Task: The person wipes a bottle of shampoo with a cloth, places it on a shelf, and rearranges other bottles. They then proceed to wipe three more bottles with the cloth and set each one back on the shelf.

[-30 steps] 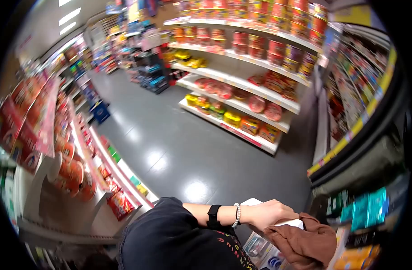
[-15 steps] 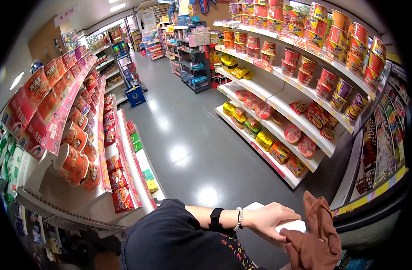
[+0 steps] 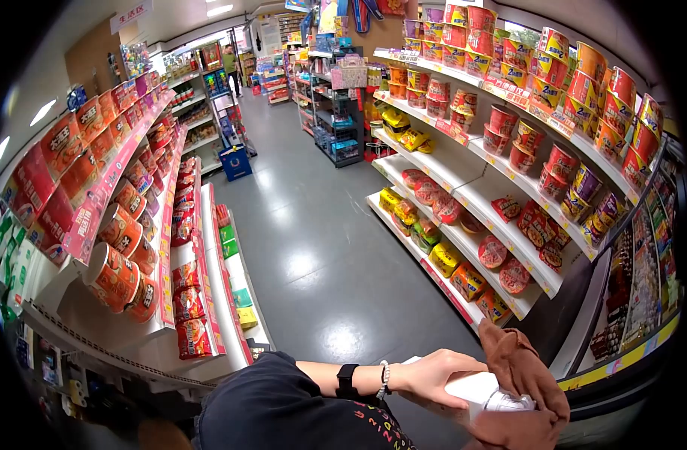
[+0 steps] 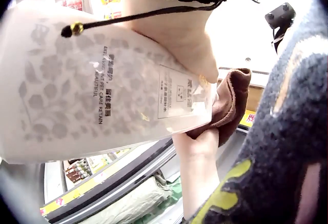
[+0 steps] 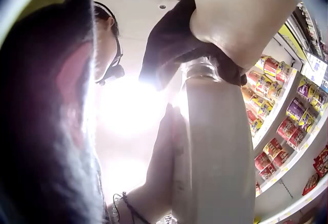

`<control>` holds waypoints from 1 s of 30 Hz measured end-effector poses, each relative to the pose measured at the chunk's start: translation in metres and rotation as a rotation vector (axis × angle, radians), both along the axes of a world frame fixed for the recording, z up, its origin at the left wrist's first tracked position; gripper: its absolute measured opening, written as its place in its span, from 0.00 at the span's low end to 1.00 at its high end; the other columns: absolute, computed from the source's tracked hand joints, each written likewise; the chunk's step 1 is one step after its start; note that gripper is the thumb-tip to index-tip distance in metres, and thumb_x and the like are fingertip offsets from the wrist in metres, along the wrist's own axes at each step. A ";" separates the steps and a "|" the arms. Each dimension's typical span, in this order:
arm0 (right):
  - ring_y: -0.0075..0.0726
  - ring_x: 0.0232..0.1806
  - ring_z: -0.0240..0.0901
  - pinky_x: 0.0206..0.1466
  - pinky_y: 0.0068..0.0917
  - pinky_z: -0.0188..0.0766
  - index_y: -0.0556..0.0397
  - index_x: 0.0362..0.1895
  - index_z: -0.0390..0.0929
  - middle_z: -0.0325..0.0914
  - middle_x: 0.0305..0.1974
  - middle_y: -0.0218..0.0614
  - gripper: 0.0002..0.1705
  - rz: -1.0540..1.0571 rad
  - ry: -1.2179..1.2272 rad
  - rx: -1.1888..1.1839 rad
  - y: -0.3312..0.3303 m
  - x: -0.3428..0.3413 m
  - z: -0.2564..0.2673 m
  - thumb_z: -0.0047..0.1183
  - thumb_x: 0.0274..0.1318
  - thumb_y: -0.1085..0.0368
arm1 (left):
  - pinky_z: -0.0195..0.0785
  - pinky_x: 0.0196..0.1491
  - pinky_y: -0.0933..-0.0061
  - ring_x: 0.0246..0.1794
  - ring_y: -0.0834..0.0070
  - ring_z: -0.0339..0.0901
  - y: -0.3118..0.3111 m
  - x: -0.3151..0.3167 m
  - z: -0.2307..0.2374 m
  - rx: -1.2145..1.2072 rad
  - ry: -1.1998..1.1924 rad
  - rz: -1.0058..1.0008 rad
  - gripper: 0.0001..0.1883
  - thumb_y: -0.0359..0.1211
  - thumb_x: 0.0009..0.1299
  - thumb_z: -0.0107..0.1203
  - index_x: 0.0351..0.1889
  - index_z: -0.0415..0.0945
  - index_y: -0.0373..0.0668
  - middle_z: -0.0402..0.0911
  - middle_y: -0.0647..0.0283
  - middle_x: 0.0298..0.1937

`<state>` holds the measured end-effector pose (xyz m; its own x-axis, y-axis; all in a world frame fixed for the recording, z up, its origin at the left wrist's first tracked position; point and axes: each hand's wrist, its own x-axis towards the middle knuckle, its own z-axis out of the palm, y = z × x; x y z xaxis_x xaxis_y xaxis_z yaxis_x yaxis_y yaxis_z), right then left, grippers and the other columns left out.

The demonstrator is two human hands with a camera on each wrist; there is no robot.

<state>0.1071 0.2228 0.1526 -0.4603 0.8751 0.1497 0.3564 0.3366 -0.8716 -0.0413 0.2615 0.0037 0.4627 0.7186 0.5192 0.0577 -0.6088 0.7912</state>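
Apparently mid-work: my left hand [image 3: 442, 375] grips the white bottle [image 4: 56, 101] above the aisle floor [image 3: 306, 300]; my right hand [image 5: 223, 39] holds the brown cloth [image 3: 525, 367] at its capped end. Handling looks begun; what remains cannot be told.

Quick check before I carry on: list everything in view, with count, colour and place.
Bottle: one, white, lower right of head view
Cloth: one, brown, at the bottle's neck
Left shelving: one, white, left side
Left cups: many, orange-red, left shelving
Packets: several, red, left shelving, lower tier
Right shelving: one, white, right side
Right cups: many, mainly red, right shelving
Bags: several, mostly yellow, right shelving, bottom
Display case: one, dark, yellow edge, far right
Box: one, blue, past left shelving
Rack: one, dark, back centre
Distant person: one, green top, far back
Bracelet: one, white beads, lower centre
Wrist strap: one, black, lower centre
Sleeve: one, dark, bottom centre
Left hand: one, bare, holding the bottle
Right hand: one, bare, holding the cloth
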 end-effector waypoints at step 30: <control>0.31 0.25 0.74 0.36 0.28 0.75 0.62 0.28 0.75 0.76 0.27 0.45 0.12 -0.318 0.169 0.497 -0.194 0.099 -0.029 0.63 0.44 0.66 | 0.70 0.49 0.67 0.47 0.64 0.78 -0.126 0.093 0.035 -0.103 -0.057 -0.341 0.42 0.56 0.51 0.64 0.53 0.70 0.29 0.78 0.49 0.48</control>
<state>0.2059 0.0290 0.1234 -0.1221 0.7723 0.6234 0.3766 0.6171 -0.6909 0.0518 0.1355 0.0383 0.6572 0.5777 0.4841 -0.1815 -0.5021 0.8456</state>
